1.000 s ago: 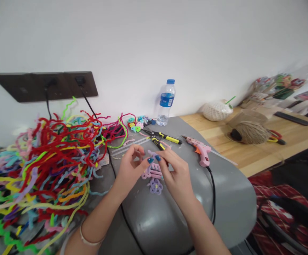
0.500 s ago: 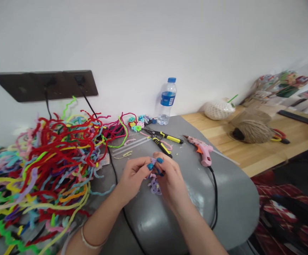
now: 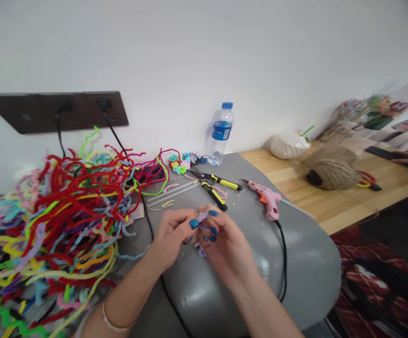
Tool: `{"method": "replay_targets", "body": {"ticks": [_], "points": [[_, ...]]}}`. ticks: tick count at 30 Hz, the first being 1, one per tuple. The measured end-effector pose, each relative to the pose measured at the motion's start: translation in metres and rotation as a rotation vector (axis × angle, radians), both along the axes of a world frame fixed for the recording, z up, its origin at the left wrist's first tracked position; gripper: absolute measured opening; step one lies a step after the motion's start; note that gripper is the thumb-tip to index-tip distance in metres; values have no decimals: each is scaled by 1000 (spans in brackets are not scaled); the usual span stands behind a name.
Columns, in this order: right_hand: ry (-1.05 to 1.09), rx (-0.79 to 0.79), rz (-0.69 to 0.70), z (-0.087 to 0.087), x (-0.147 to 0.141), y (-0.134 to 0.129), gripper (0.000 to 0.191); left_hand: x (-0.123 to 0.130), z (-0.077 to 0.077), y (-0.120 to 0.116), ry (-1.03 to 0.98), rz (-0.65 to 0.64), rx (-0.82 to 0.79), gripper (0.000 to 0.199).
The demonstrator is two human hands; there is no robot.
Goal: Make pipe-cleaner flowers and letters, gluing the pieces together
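Over the middle of the grey table, my left hand (image 3: 175, 234) and my right hand (image 3: 225, 241) meet with their fingers pinched together. Between the fingertips is a small piece of lilac pipe cleaner (image 3: 201, 217), gripped from both sides. A curled lilac pipe-cleaner shape (image 3: 201, 252) shows just below the fingers, partly hidden by my right hand; I cannot tell whether it joins the held piece. Beyond my hands lie pliers (image 3: 214, 193) with yellow and black handles. To the right rests a pink glue gun (image 3: 268, 199).
A tangled heap of coloured pipe cleaners (image 3: 70, 225) covers the left side. Small pipe-cleaner flowers (image 3: 180, 165) and a water bottle (image 3: 221, 134) stand near the wall. Black cords cross the grey table (image 3: 306, 272). Twine (image 3: 336, 174) sits on the wooden table, where another person's hand (image 3: 403, 157) rests.
My fingers have shifted on the lilac pipe cleaner, with the left fingertips drawn slightly leftward. More of the lower lilac shape is now covered. Another person's hand has come farther into view at right.
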State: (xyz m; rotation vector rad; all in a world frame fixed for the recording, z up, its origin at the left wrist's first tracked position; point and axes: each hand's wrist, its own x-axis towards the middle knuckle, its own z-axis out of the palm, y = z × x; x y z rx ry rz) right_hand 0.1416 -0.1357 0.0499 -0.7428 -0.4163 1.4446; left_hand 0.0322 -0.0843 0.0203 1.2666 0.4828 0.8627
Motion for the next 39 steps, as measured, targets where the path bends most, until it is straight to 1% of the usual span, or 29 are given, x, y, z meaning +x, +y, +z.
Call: {"method": "replay_targets", "body": {"ticks": [6, 8, 10, 13, 15, 17, 19, 21, 24, 26, 29, 31, 32, 34, 35, 37, 39], "points": [[36, 12, 47, -1, 3, -2, 40, 7, 12, -4, -105, -44, -162, 49], [86, 26, 45, 3, 7, -1, 40, 7, 16, -4, -167, -62, -225, 49], [141, 54, 13, 8, 12, 1, 40, 6, 18, -4, -235, -65, -248, 50], [114, 80, -38, 14, 18, 4, 40, 4, 16, -1, -232, -7, -165, 50], [57, 79, -81, 15, 22, 5, 38, 3, 13, 3, -162, 54, -90, 48], [14, 94, -144, 13, 28, 6, 33, 1, 8, 6, -91, 61, -50, 45], [-28, 129, -192, 11, 34, 6, 29, 0, 5, 8, -36, 12, -46, 41], [-79, 161, -218, 11, 41, 5, 28, 0, 5, 9, 15, -67, -55, 39], [-129, 182, -238, 13, 47, 5, 27, 0, 8, 9, 117, -182, -56, 34], [-116, 181, -242, 14, 49, 6, 26, -1, 11, 9, 173, -236, -56, 32], [-121, 149, -262, 10, 51, 7, 20, -4, 15, 13, 239, -317, -10, 34], [-239, 113, -292, 5, 54, 5, 19, -7, 17, 18, 311, -428, 52, 35], [-325, 96, -291, 2, 56, 4, 22, -9, 17, 21, 338, -488, 71, 35], [-508, 81, -242, -3, 62, 0, 28, -13, 17, 25, 377, -568, 96, 32], [-591, 88, -200, -5, 64, -2, 30, -14, 16, 26, 376, -573, 93, 35], [-727, 121, -104, -7, 66, -6, 30, -14, 14, 26, 331, -537, 48, 46], [-792, 159, -15, -6, 65, -7, 29, -12, 11, 24, 244, -529, -21, 54]]}}
